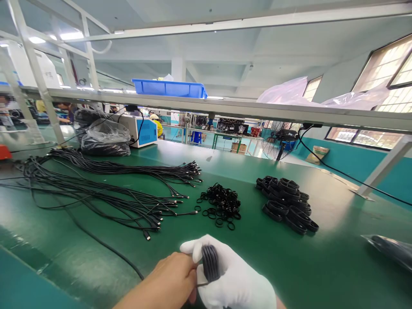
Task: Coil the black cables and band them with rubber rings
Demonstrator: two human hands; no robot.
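My right hand [236, 274], in a white glove, is wrapped around a black cable [210, 262] wound into a tight flat coil. My bare left hand [175, 274] presses against the coil's left side, fingers curled in and mostly hidden; a thin strand of cable shows between the two hands. Beyond them is a loose pile of small black rings [222, 199]. Long black cables [128, 197] with plugs at their ends lie spread to the left. Over on the right, several finished-looking black cable coils [286, 204] are heaped together.
The green tabletop [244, 249] carries clear plastic bags [106, 135] and a blue-and-white machine [141, 128] at the back left. One dark plastic-wrapped bundle [392, 249] lies at the right edge. A shelf [225, 109] with a blue bin [170, 89] crosses above.
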